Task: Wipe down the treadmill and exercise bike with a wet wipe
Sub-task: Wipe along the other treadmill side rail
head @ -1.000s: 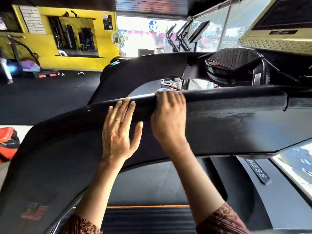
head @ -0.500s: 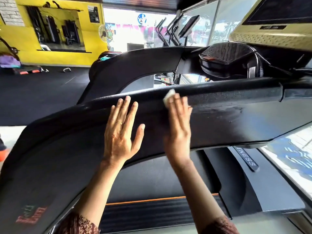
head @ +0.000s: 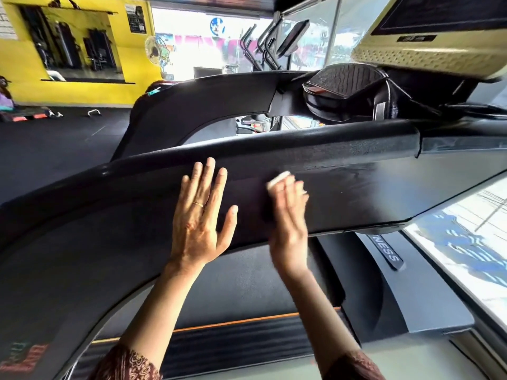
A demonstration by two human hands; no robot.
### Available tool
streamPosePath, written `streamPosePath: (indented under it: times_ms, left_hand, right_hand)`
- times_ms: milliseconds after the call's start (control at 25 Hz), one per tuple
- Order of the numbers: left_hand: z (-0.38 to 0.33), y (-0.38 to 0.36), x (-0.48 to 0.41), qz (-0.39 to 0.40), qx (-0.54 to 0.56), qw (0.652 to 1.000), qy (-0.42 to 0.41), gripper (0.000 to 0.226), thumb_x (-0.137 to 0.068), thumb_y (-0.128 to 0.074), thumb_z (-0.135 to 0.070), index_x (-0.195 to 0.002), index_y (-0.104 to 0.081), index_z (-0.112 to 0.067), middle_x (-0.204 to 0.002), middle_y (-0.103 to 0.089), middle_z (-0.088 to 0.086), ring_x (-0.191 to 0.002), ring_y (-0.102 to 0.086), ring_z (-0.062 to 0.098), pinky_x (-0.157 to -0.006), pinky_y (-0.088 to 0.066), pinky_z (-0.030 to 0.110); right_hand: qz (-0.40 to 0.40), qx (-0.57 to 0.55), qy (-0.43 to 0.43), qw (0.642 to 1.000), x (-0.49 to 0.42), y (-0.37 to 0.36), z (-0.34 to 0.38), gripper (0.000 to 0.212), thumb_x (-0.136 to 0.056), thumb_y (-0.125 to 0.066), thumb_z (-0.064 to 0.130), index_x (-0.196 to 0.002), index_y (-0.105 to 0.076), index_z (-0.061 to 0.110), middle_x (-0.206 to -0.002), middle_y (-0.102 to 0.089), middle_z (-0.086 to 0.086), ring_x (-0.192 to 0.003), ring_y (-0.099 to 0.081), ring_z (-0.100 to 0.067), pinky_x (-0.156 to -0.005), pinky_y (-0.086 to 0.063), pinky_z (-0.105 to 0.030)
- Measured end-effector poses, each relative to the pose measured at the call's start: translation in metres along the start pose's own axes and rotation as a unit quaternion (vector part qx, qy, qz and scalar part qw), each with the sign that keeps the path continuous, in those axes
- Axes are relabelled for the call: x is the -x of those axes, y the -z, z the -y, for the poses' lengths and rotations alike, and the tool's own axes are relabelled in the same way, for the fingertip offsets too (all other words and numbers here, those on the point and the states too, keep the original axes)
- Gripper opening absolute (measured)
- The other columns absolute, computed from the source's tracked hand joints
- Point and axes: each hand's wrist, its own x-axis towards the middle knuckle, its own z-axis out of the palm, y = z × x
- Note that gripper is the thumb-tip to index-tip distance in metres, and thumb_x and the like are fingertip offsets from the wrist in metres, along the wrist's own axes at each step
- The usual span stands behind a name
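Wiping black plastic treadmill side panel (head: 370, 198) | your right hand (head: 288, 215) presses small white wet wipe (head: 278, 179) on it, fingers flat | left hand (head: 201, 215) open, braced beside | early: exercise bike likely undone.

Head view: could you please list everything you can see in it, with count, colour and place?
treadmill side panel: one, black, across the middle
treadmill belt: one, black with an orange stripe, bottom centre
console: one, beige with a dark screen, top right
wet wipe: one, white, on the panel under the right fingertips
exercise machine: at least one, black, back centre by the windows
fan: one, pale, beside the yellow wall
ring: one, gold, on a left finger
sleeves: two, brown patterned, bottom edge
left hand: one, flat on the panel, fingers spread
right hand: one, blurred, pressing the wipe to the panel
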Motion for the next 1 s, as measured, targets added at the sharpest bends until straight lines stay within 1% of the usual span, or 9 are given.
streamPosePath:
  times_ms: [80, 120, 280, 360, 440, 520, 640, 800, 1000]
  left_hand:
    - [-0.009, -0.008, 0.002, 0.005, -0.007, 1.000, 0.009, 0.055, -0.094, -0.047, -0.027, -0.140, -0.035, 0.001, -0.147, -0.030, 0.021, -0.146, -0.011, 0.023, -0.119, -0.012, 0.041]
    - [-0.012, -0.011, 0.004, 0.006, -0.009, 1.000, 0.013, 0.056, -0.093, -0.047, -0.027, -0.140, -0.035, 0.001, -0.148, -0.029, 0.020, -0.147, -0.009, 0.021, -0.119, -0.012, 0.041]
    - [-0.031, -0.027, 0.006, 0.012, -0.011, 1.000, 0.005, 0.055, -0.092, -0.047, -0.025, -0.139, -0.036, 0.000, -0.147, -0.029, 0.022, -0.147, -0.005, 0.021, -0.118, -0.014, 0.041]
    - [-0.041, -0.034, 0.005, 0.011, -0.009, 1.000, 0.009, 0.055, -0.092, -0.048, -0.025, -0.140, -0.036, 0.000, -0.148, -0.027, 0.022, -0.147, -0.004, 0.022, -0.118, -0.014, 0.041]
    - [-0.048, -0.038, 0.004, 0.015, -0.011, 1.000, 0.009, 0.055, -0.093, -0.047, -0.026, -0.140, -0.035, 0.000, -0.148, -0.025, 0.023, -0.147, -0.003, 0.023, -0.119, -0.013, 0.040]
    - [-0.051, -0.039, 0.004, 0.022, -0.014, 1.000, 0.008, 0.054, -0.093, -0.047, -0.026, -0.140, -0.036, 0.000, -0.148, -0.026, 0.025, -0.147, -0.003, 0.023, -0.118, -0.013, 0.041]
    - [-0.054, -0.035, 0.007, 0.011, -0.005, 1.000, 0.002, 0.050, -0.095, -0.047, -0.023, -0.138, -0.038, 0.001, -0.145, -0.031, 0.025, -0.146, -0.013, 0.025, -0.118, -0.016, 0.044]
    - [-0.073, -0.030, 0.011, -0.031, 0.067, 0.997, 0.033, 0.038, -0.097, -0.045, -0.021, -0.124, -0.055, 0.005, -0.127, -0.057, 0.016, -0.119, -0.053, 0.029, -0.104, -0.040, 0.043]
    - [-0.108, -0.029, -0.001, -0.006, 0.243, 0.950, 0.195, 0.033, -0.097, -0.049, -0.037, -0.108, -0.068, -0.013, -0.108, -0.066, -0.008, -0.098, -0.062, 0.013, -0.086, -0.050, 0.032]
  right_hand:
    - [0.114, -0.028, 0.102, 0.988, 0.030, 0.000, -0.007, 0.047, -0.099, -0.015, -0.001, -0.139, -0.041, 0.002, -0.151, -0.029, -0.001, -0.146, -0.016, -0.021, -0.119, -0.011, -0.038]
    - [0.107, -0.047, 0.103, 0.988, 0.031, 0.009, -0.015, 0.048, -0.100, -0.012, 0.001, -0.138, -0.042, 0.002, -0.152, -0.028, 0.000, -0.146, -0.018, -0.020, -0.119, -0.012, -0.038]
    - [-0.178, -0.009, -0.119, 0.977, -0.012, 0.058, -0.060, 0.049, -0.092, -0.023, -0.013, -0.139, -0.036, -0.009, -0.148, -0.030, -0.023, -0.142, -0.021, -0.035, -0.118, -0.018, -0.044]
    - [-0.220, 0.016, -0.169, 0.961, -0.027, 0.064, -0.076, 0.053, -0.086, -0.025, -0.016, -0.138, -0.032, -0.013, -0.147, -0.027, -0.032, -0.142, -0.018, -0.036, -0.118, -0.017, -0.045]
    - [-0.149, 0.024, -0.122, 0.981, -0.015, 0.049, -0.070, 0.066, -0.076, -0.023, -0.017, -0.141, -0.030, -0.009, -0.152, -0.023, -0.025, -0.145, -0.011, -0.028, -0.119, -0.011, -0.044]
    - [-0.004, -0.017, -0.011, 1.000, 0.016, 0.026, -0.058, 0.059, -0.084, -0.023, -0.013, -0.142, -0.034, -0.001, -0.155, -0.023, -0.011, -0.146, -0.012, -0.024, -0.119, -0.008, -0.042]
    - [0.124, -0.141, 0.058, 0.980, 0.046, 0.021, -0.039, 0.049, -0.090, -0.027, -0.015, -0.135, -0.043, -0.005, -0.147, -0.037, -0.012, -0.144, -0.024, -0.027, -0.118, -0.015, -0.043]
    - [-0.037, -0.191, -0.055, 0.979, 0.028, 0.045, -0.020, 0.044, -0.085, -0.037, -0.024, -0.126, -0.050, -0.012, -0.131, -0.053, -0.022, -0.126, -0.051, -0.030, -0.106, -0.041, -0.038]
    - [-0.136, -0.182, -0.051, 0.973, 0.009, 0.062, -0.018, 0.026, -0.083, -0.049, -0.022, -0.102, -0.063, -0.013, -0.111, -0.064, -0.021, -0.108, -0.063, -0.023, -0.095, -0.047, -0.024]
